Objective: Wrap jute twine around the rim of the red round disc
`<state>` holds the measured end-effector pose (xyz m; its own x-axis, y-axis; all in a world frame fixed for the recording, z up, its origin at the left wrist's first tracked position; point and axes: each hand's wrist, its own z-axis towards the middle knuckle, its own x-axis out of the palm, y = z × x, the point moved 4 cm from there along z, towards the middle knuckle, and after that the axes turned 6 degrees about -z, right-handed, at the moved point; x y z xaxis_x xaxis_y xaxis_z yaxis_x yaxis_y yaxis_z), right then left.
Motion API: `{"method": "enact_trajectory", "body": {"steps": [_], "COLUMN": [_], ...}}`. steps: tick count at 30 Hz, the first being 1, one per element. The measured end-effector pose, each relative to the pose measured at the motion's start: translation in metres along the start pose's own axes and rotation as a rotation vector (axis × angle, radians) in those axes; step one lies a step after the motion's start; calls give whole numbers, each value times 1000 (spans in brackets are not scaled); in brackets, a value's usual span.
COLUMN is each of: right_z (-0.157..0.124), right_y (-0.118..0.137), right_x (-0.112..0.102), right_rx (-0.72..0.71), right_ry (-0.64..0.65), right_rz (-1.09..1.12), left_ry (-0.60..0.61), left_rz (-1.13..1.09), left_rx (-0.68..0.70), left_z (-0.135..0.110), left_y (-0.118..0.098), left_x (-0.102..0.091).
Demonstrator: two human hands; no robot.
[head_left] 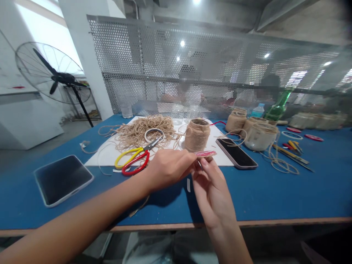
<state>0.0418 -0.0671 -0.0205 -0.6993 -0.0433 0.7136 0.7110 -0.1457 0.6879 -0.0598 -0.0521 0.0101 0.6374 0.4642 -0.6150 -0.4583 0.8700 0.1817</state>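
Closely, left hand and right hand pinching pink strip, perhaps tape, near table edge.

L hand, R hand: bare, slim fingers, short plain nails. L forearm bare, 7 o'clock; R forearm bare, 5 o'clock.

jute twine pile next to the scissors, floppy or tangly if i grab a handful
Likely floppy and light: the jute twine pile lies in loose, thin loops. It would probably snag and drag, since stray strands trail across the white sheet.
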Motion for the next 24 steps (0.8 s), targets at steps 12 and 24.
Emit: {"method": "enact_trajectory", "body": {"steps": [12, 24], "right_z": [2, 5], "right_y": [-2, -3], "right_x": [-5, -7], "right_rx": [-46, -24], "right_ry": [-92, -120], "right_rz": [-30, 37], "left_ry": [37, -6], "left_rz": [15, 128], "left_rx": [7, 91], "left_z": [2, 4], "left_y": [-3, -6], "left_x": [0, -8]}}
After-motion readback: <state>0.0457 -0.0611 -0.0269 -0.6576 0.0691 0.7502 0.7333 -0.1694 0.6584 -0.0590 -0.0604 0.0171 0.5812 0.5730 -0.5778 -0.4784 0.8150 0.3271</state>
